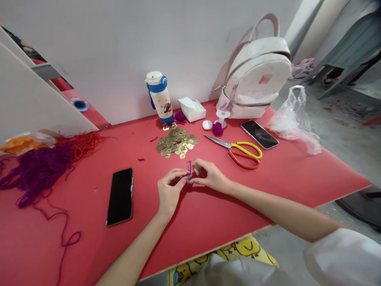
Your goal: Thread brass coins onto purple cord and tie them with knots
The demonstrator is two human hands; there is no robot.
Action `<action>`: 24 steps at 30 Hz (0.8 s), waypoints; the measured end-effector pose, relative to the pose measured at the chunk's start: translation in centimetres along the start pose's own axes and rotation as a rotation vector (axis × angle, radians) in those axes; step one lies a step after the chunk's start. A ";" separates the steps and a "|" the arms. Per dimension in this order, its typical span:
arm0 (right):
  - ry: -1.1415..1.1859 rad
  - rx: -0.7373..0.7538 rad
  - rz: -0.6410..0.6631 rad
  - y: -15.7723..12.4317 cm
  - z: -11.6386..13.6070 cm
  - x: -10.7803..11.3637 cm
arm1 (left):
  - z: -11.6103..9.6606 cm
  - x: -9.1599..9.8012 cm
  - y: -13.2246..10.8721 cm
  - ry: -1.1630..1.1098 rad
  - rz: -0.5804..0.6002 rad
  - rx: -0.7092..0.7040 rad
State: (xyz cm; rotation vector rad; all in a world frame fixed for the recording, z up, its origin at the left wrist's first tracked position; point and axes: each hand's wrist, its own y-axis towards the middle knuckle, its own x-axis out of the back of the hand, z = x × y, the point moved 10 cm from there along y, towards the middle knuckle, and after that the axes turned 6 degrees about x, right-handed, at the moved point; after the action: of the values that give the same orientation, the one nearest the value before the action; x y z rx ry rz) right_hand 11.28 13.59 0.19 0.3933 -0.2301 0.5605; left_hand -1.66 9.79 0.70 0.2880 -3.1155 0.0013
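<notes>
Near the middle of the red table point(208, 222), my left hand point(170, 190) pinches a short length of purple yarn point(189, 163) between thumb and fingers. My right hand point(210, 174) meets it from the right, thumb and fingertips closed at the same yarn, with one end sticking up between the hands. Whether a coin sits in the yarn is hidden by the fingers. Just beyond the hands lies a heap of brass-coloured coins with holes point(175, 141). To the right rest large scissors point(238, 151) with one yellow and one orange handle, blades partly apart.
Phones lie at left point(120, 197) and right point(259, 134). Purple yarn point(44, 163) and red yarn point(85, 145) are heaped far left. At the back stand a bottle point(159, 97), a tissue pack point(193, 109), a white spool point(222, 117) and a white backpack point(253, 79). A plastic bag point(294, 119) lies right.
</notes>
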 end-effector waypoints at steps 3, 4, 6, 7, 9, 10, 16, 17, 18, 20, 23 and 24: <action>0.026 0.046 0.011 0.0 0.5 -0.2 | 0.0 0.1 0.1 0.005 -0.006 0.010; 0.033 0.065 0.018 0.0 0.8 -0.3 | -0.1 0.2 0.1 0.006 -0.009 0.009; 0.052 0.093 0.031 0.0 1.1 -0.4 | -0.1 0.3 0.2 0.010 -0.014 0.014; 0.059 0.103 0.038 0.0 1.2 -0.5 | -0.1 0.3 0.2 0.010 -0.014 0.017; 0.048 0.126 0.060 0.0 1.4 -0.7 | 0.0 0.2 0.2 0.002 -0.001 0.021; 0.027 0.138 0.080 -0.1 1.6 -0.9 | -0.1 0.1 0.2 -0.005 0.010 0.021; -0.202 0.195 0.171 -0.4 1.6 -1.8 | -0.4 -0.9 -0.1 -0.035 0.090 0.004; -0.229 0.201 0.165 -0.4 1.5 -1.8 | -0.5 -1.0 -0.2 -0.038 0.107 0.001; -0.249 0.205 0.153 -0.4 1.4 -1.7 | -0.6 -1.2 -0.3 -0.038 0.126 -0.002; -0.263 0.204 0.121 -0.4 1.1 -1.4 | -0.6 -1.7 -0.5 -0.027 0.172 -0.002; -0.228 0.181 0.088 -0.2 0.8 -0.8 | -0.2 -1.9 -0.5 -0.006 0.195 0.038; -0.196 0.162 0.086 -0.2 0.7 -0.7 | 0.0 -1.7 -0.4 0.000 0.178 0.052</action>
State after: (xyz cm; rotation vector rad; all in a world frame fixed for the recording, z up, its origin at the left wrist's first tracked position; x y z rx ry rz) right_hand 10.70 12.83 0.52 0.5990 -0.3925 0.6274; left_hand 0.06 9.67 0.69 0.0104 -3.1330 0.0835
